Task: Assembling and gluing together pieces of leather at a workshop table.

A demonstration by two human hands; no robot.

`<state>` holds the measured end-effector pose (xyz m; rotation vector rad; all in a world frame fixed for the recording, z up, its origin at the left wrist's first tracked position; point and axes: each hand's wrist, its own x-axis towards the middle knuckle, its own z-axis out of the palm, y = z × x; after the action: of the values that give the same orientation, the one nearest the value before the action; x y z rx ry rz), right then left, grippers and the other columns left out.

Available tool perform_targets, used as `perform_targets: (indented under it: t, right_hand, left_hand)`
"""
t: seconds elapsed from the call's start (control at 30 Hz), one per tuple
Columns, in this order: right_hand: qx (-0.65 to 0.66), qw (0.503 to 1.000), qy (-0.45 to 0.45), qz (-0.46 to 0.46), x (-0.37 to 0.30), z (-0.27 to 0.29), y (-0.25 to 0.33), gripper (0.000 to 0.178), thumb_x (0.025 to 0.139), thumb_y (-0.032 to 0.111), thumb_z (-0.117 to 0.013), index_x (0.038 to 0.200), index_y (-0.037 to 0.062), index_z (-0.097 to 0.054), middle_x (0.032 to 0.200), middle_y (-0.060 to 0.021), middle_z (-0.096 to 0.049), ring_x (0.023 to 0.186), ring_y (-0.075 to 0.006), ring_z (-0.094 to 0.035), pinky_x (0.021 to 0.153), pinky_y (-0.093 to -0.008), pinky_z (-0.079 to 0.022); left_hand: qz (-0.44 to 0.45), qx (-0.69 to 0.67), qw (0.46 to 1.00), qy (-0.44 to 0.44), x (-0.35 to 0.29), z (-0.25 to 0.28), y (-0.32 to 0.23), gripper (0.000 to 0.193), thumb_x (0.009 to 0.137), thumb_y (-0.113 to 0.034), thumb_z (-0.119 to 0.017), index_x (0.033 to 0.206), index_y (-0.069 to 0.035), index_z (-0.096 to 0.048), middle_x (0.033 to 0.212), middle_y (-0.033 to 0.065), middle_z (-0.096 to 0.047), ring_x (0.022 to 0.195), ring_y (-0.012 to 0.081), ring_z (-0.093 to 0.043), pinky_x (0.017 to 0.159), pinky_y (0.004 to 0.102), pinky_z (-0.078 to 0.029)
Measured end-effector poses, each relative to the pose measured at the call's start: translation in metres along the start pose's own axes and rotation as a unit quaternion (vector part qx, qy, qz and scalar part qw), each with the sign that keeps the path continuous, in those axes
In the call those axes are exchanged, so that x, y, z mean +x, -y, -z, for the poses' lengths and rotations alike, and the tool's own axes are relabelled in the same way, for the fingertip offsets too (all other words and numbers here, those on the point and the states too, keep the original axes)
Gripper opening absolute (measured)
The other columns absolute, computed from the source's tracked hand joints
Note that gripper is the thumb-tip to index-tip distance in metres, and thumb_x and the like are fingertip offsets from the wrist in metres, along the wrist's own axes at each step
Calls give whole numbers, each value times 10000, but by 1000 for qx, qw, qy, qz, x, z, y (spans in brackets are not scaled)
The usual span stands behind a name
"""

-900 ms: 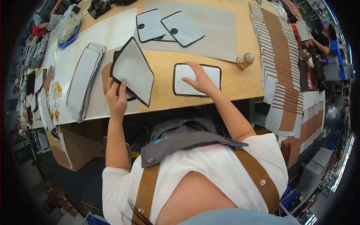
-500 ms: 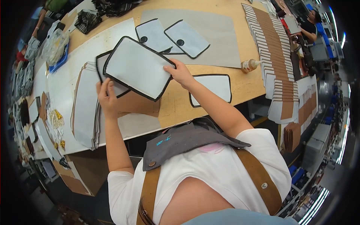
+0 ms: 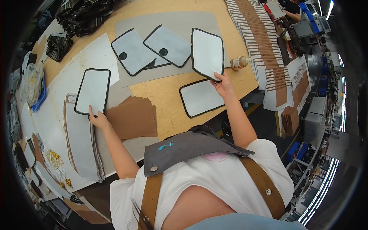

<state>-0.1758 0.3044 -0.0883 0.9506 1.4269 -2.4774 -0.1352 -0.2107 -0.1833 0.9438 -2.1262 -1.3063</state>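
Note:
My left hand (image 3: 99, 120) grips the lower edge of a white panel with black edging (image 3: 93, 91), held over the left side of the table. Out to the right, my right hand (image 3: 223, 85) pinches the bottom corner of another black-edged white panel (image 3: 208, 53), which is tilted up. A third such panel (image 3: 202, 98) lies flat on the wood below it. Toward the far middle, two pale panels, each with a black round spot (image 3: 134, 53) (image 3: 168, 45), overlap on a grey sheet (image 3: 199, 19); part of another shows beneath them.
Brown sheets (image 3: 132, 119) lie stacked between my arms, beside a pile of long pale strips (image 3: 79, 140). A small bottle (image 3: 239, 62) stands near the right edge, by long rows of layered white and brown pieces (image 3: 260, 34). Dark plaid cloth (image 3: 82, 17) lies far left.
The two panels, held together in both hands before, are now apart. My left hand has carried one leftward, and my right hand has taken the other to the right, uncovering the brown sheets.

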Motion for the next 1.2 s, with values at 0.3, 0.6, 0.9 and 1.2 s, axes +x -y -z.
perform_targets:
  t: [0.3,0.6,0.9,1.2]
  right_hand:
    - [42,999,-21,-17,29,53,5,332,847,24,-537,1158,105,-454,1153,-58,-516,970,-214,-535,799,-386,-449]
    - [-318,948,27,-1,126,-13,-38,471,793,399,-673,1055,31,-541,1004,-101,-593,830,-197,-604,705,-316,-500]
    - [-656,721,-181,129,144,-96,-43,455,746,333,-672,1071,43,-541,1142,-129,-532,1078,-253,-524,864,-391,-447]
    - [-457,846,-86,263,145,-58,-18,205,783,144,-580,953,39,-535,847,-108,-621,751,-267,-609,674,-371,-466]
  left_hand:
    - [-36,417,907,-46,-4,3,-79,820,791,-92,-621,1446,-271,-160,1343,297,-261,1117,443,-447,934,443,-392]
    - [54,144,980,-124,1,-43,-134,795,778,7,-520,1451,-151,-126,1453,237,-184,1242,474,-325,1048,422,-294]
    - [-233,680,674,172,15,-26,-54,873,720,-68,-623,1442,-290,-183,1372,240,-291,1245,352,-358,966,436,-376]
    - [-420,308,835,174,90,-30,-64,699,806,-209,-652,1412,-205,-303,1185,235,-467,942,332,-589,821,394,-466]
